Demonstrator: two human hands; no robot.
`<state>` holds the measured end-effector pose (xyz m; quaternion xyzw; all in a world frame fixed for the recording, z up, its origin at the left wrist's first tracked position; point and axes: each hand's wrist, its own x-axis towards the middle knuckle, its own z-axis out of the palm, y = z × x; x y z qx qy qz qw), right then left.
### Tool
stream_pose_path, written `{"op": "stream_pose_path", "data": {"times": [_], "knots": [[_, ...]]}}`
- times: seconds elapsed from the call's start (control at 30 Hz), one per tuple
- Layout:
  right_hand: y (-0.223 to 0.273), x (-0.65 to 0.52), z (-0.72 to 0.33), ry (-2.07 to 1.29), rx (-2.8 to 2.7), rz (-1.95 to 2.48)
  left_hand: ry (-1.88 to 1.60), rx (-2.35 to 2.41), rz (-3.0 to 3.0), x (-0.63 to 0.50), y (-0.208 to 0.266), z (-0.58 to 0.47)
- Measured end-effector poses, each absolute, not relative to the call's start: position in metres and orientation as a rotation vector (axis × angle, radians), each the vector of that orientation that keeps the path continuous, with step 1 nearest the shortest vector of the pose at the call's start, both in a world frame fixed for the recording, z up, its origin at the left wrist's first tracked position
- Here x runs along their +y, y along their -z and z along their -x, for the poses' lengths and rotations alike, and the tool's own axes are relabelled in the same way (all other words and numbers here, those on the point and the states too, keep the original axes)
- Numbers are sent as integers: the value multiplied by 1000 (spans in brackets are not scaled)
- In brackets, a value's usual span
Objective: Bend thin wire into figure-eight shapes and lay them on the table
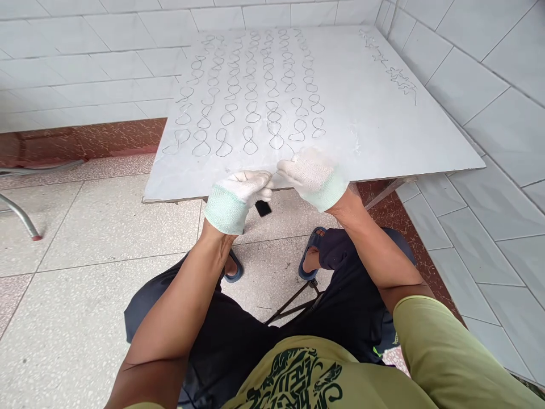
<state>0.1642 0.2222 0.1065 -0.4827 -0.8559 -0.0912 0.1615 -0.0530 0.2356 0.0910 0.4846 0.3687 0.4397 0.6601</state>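
Both hands gloved in white knit, working at the near edge of the board [383, 113]. Left hand [238, 196] and right hand [313, 176] sit almost fingertip to fingertip, pinched shut on a thin wire [275, 170] that bridges the small gap between them. The wire is barely visible and I can only see that short stretch, so I can't tell its full length. Its long axis runs roughly left-right, parallel to the board's near edge and just over it. Neither hand is clearly nearer; each holds one end, with the right sitting slightly further up the board. A small dark object [263, 208] hangs below the left hand; I can't tell what it is or whether the hand holds it. Up-board from the grip, the surface carries rows of figure-eight wire loops [251, 111], in columns running away from me, the nearest row just beyond the fingertips. A second line of smaller wire shapes [394, 71] lies along the far right edge. The board is pale, flat and matte, and rests on a folding metal frame. The room has white wall tiles on the right and behind, a speckled tile floor [85, 238] and a reddish skirting strip. I'm seated, knees under the board.
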Motion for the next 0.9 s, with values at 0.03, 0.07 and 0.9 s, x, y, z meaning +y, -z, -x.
{"op": "stream_pose_path", "data": {"times": [0.03,0.07,0.9], "knots": [[-109,221,-164,298,-2474,1416,-992,855,-1109,236,-91,53],[-111,220,-163,345,-2499,1447,-993,869,-1112,236,-91,53],[-102,212,-145,175,-2170,1616,-1248,831,-940,220,-87,30]]}}
